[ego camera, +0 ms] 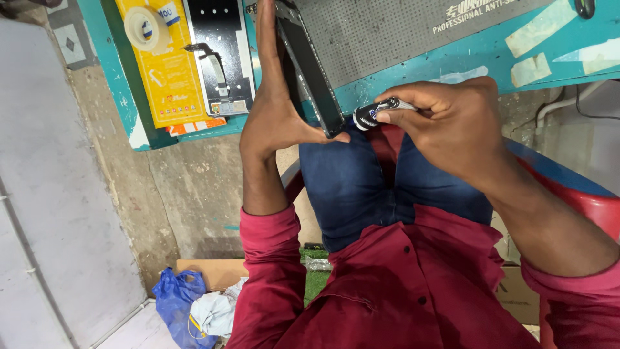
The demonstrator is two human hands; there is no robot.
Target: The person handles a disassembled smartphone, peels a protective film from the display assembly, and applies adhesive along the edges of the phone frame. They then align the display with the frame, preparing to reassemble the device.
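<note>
My left hand [271, 110] holds a black smartphone [311, 71] on its edge, thumb under the lower corner and fingers along its back, over the edge of the teal workbench [413, 77]. My right hand [452, 123] grips a small black tube of adhesive [378, 111] with its tip pointed at the phone's lower corner, almost touching it. Both hands hover above my lap in blue jeans [361, 187].
A grey anti-static mat [387, 32] covers the bench top. A yellow package [171, 71] with a tape roll [146, 29] and a black phone part card [223, 58] lie at the bench's left. A blue plastic bag [177, 304] and cardboard lie on the floor. I sit on a red chair [581, 200].
</note>
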